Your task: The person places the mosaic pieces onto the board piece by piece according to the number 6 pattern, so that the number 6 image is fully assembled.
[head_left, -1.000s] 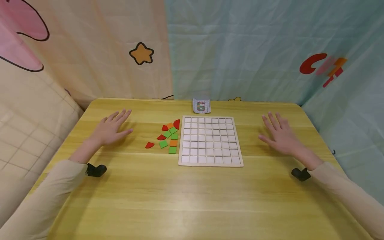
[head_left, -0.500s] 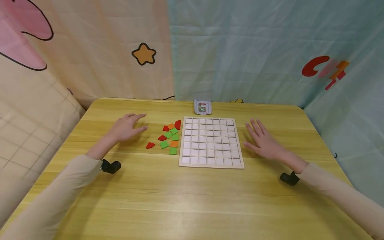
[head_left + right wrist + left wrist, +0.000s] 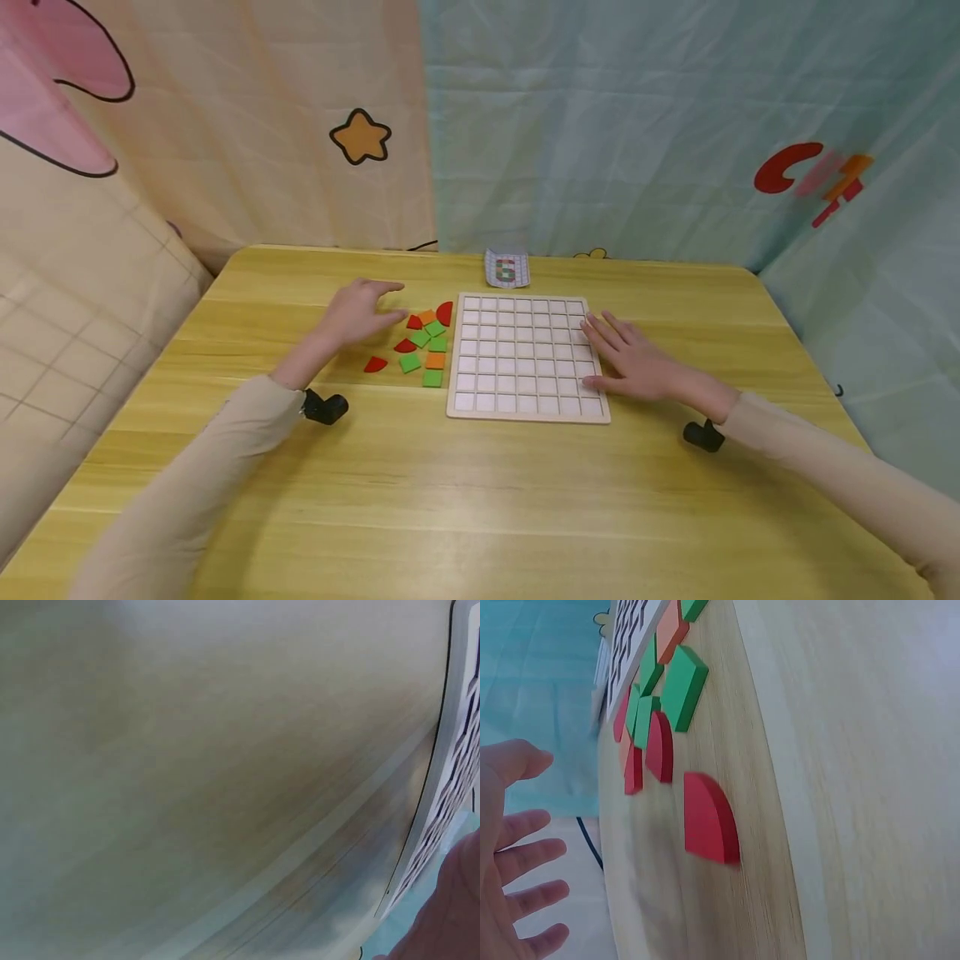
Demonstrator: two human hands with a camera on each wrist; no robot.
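My left hand [image 3: 358, 312] hovers left of a loose group of flat tiles, its fingers relaxed and holding nothing. In the left wrist view its spread fingers [image 3: 536, 859] show beside the pieces. The group has green squares [image 3: 432, 378], orange squares [image 3: 435, 360] and red quarter-circles [image 3: 376, 364]. A wooden grid board [image 3: 525, 418] with rows of bare white cells lies to the right of them. My right hand [image 3: 633, 362] has straight fingers that overlap the board's right edge. In the right wrist view only part of this hand [image 3: 442, 915] shows, near the board's edge [image 3: 431, 799].
A small card [image 3: 507, 269] printed with a coloured grid figure lies behind the board at the table's far edge. The wooden table [image 3: 480, 508] is enclosed at the back and sides by printed curtains [image 3: 600, 125]. Each wrist carries a black camera [image 3: 325, 407].
My left hand has moved right, close to the tiles. My right hand has moved left from the table onto the board's right edge. Tiles, board and card lie as before.
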